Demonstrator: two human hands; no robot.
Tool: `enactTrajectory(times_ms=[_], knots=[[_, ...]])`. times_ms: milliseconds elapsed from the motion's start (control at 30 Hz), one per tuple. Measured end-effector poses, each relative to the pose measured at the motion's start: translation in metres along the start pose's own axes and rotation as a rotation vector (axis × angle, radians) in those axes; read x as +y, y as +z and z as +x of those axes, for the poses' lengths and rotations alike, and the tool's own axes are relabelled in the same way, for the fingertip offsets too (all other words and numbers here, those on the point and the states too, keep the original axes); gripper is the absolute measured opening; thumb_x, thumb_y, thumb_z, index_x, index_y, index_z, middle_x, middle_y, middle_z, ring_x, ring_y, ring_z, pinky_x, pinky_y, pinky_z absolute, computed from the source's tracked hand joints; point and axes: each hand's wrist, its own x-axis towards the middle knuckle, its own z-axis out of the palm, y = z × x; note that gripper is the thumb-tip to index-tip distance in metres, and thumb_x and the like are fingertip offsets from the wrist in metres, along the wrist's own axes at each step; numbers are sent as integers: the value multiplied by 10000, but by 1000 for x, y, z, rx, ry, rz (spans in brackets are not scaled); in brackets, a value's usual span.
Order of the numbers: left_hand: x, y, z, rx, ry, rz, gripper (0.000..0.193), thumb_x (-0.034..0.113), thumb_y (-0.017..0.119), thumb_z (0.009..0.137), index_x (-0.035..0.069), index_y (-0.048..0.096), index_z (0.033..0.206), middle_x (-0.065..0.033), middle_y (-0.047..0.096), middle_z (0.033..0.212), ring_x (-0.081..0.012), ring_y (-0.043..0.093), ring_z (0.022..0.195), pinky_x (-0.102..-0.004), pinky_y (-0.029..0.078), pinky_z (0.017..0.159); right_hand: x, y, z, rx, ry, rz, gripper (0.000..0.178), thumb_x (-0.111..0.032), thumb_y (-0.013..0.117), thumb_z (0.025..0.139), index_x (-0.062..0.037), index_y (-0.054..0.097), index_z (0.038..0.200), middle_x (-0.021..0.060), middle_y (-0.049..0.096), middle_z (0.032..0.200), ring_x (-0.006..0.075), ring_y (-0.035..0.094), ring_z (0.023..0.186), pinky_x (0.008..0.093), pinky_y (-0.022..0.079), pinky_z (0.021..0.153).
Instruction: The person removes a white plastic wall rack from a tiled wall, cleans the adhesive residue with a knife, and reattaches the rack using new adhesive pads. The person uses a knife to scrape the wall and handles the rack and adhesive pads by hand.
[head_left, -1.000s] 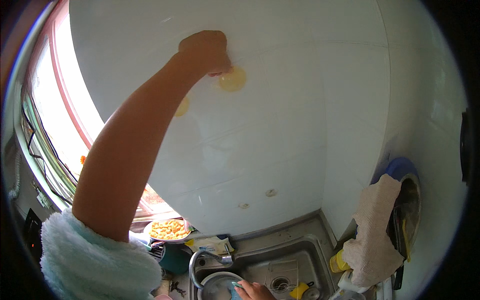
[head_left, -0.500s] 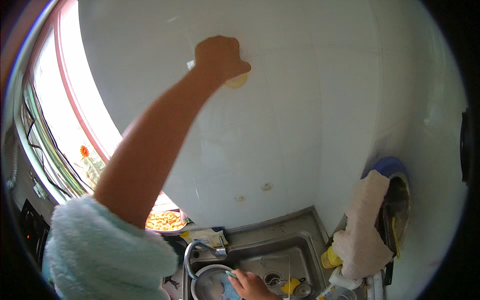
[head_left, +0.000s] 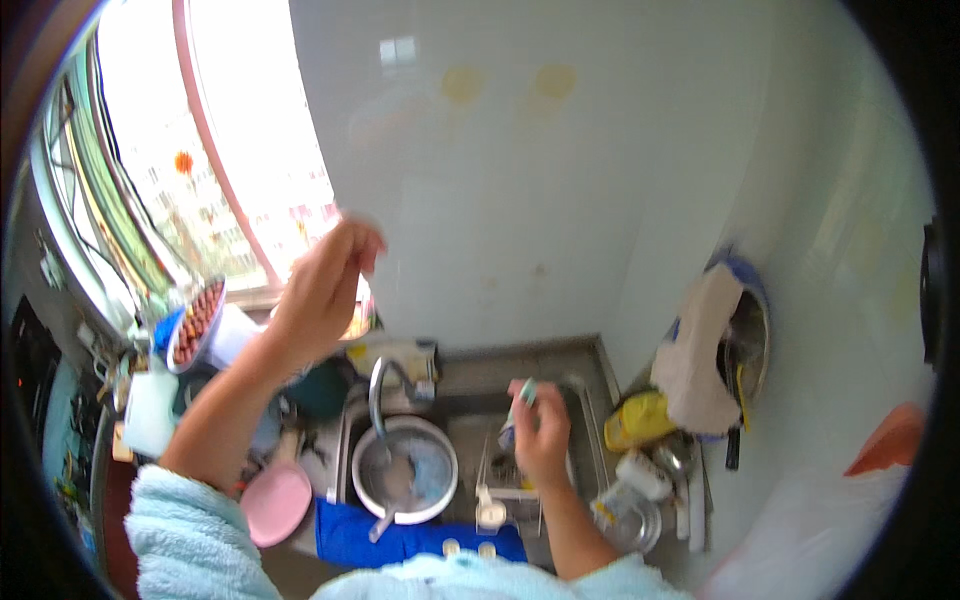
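My left hand point(head_left: 335, 280) is raised in front of the window and wall, slightly blurred, its fingers bent and drawn together. Whether anything is inside them is hidden. Over the sink, my right hand point(head_left: 542, 428) grips a small pale green object point(head_left: 528, 391) whose kind I cannot make out. One yellow stain point(head_left: 462, 85) and another yellow patch point(head_left: 554, 82) mark the white wall point(head_left: 450, 190) above. Below my hands, a round white-rimmed pot point(head_left: 362, 482) in the sink holds cloudy water and a light blue cloth point(head_left: 431, 472).
A curved faucet point(head_left: 376, 400) arches over the pot. A pink plate point(head_left: 277, 503) lies left of the sink, and a blue cloth point(head_left: 350, 538) along its front edge. At the right stand a yellow bottle point(head_left: 636, 420), a clear bowl point(head_left: 632, 522) and a hanging beige cloth point(head_left: 700, 350).
My left hand has come down and left, away from the wall, uncovering the yellow stain. My right hand has lifted from beside the pot, and the view has tilted down.
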Motion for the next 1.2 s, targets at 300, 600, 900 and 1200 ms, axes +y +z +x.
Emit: enactTrajectory(times_ms=[300,600,900,1200], knots=[[74,51,-339,198,-1033,-644,239,-59,526,943,1,676,1118,-54,650,978,-122,613,849,-270,510,753,-35,103,-40,-9,364,436,184,-151,691,1063,-63,688,1225,11,680,1087,74,638,958,247,573,854],[31,0,-356,154,-471,-110,387,-60,744,808,25,679,1180,-160,710,1147,-351,714,991,-416,587,835,-95,203,-132,-619,-368,-100,386,11,810,790,-96,758,1156,117,733,1113,313,709,977,401,563,857],[-171,-62,-368,496,-437,77,99,24,752,905,40,698,986,-97,667,1030,-211,682,940,-314,548,846,-94,137,-176,-613,-45,-375,154,-39,765,907,-33,774,1061,136,768,997,312,741,955,395,579,820],[-307,-87,-342,307,-747,86,173,94,726,909,62,733,1079,-146,741,947,-241,728,795,-366,581,758,-93,51,-251,-304,337,-574,105,-76,728,948,-20,777,1022,139,773,936,288,757,846,366,581,767]])
